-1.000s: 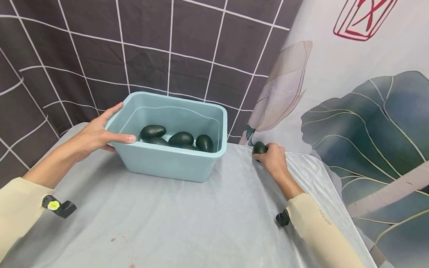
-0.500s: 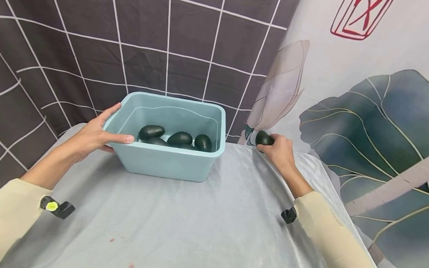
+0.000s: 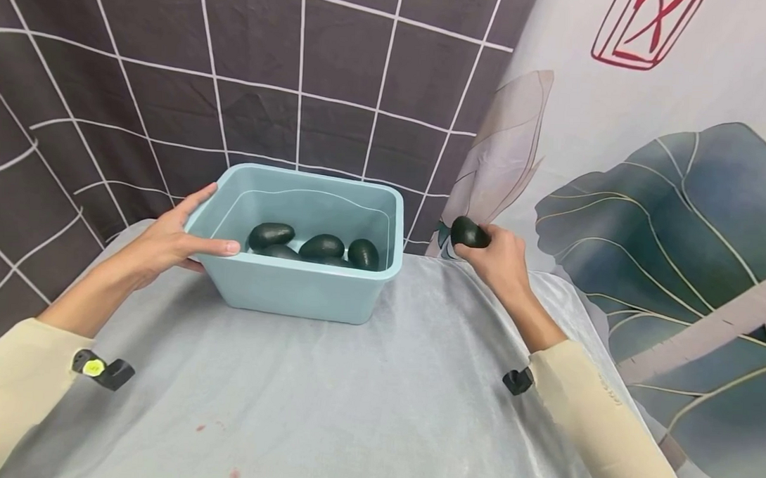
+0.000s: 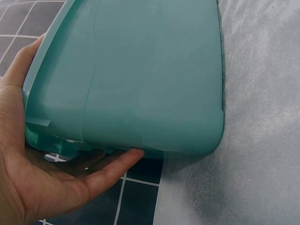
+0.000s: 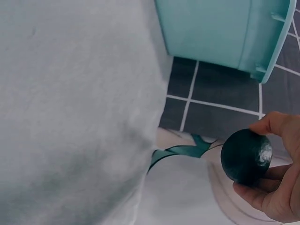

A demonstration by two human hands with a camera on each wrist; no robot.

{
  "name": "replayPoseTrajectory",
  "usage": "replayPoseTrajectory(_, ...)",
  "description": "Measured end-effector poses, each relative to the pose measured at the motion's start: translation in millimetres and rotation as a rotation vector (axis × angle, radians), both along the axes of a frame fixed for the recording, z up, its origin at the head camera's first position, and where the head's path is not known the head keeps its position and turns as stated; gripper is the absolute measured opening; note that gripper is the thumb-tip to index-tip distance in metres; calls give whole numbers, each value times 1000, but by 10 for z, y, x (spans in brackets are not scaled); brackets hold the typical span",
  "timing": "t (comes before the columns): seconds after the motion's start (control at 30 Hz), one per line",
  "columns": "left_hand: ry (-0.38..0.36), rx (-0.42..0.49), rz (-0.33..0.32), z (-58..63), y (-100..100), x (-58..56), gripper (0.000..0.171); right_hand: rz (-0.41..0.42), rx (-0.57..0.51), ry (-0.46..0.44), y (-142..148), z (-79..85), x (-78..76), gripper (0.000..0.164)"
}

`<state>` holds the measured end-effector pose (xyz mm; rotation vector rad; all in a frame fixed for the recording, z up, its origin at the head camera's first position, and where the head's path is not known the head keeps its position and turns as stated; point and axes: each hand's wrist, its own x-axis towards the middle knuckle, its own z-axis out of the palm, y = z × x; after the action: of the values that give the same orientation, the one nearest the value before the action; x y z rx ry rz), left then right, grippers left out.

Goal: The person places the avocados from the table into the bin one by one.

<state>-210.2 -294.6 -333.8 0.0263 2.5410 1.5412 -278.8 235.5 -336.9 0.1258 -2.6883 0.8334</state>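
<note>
In the head view a light blue plastic tub (image 3: pixel 305 291) stands near the back of the table. My left hand (image 3: pixel 161 245) grips its left end, thumb over the front rim and fingers along the end wall; the left wrist view shows the same hand (image 4: pixel 51 173) at the tub's corner. Several dark green avocados (image 3: pixel 272 236) lie inside, some partly hidden by the front wall. Right of the tub, my right hand (image 3: pixel 502 261) holds another avocado (image 3: pixel 468 232) above the table's back edge. The right wrist view shows this avocado (image 5: pixel 246 156) pinched between thumb and fingers.
A pale grey cloth (image 3: pixel 327 399) covers the table, with a few reddish spots near the front. Behind hangs a dark gridded curtain (image 3: pixel 344 69). A white cloth printed with large leaves (image 3: pixel 675 228) hangs at the right.
My right hand has lifted the avocado from beside the table's back edge to a little higher. My left hand and the tub hold their place.
</note>
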Motion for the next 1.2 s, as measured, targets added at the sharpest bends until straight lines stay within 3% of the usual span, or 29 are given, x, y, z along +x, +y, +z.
replayPoseTrajectory(0.23,-2,0,0,4,-2,2,126,24,-8,10,-101,157,15,50)
replayPoseTrajectory(0.5,-5,1,3,5,5,7,127,51,15,55,-220,303,4,38)
replayPoseTrajectory(0.77,2,0,5,10,1,5,126,96,22,83,-355,467,-38,48)
replayPoseTrajectory(0.93,4,6,3,11,10,0,126,112,22,94,-435,546,-54,38)
replayPoseTrajectory(1.2,3,6,4,5,9,3,127,118,-14,47,-567,646,-79,69)
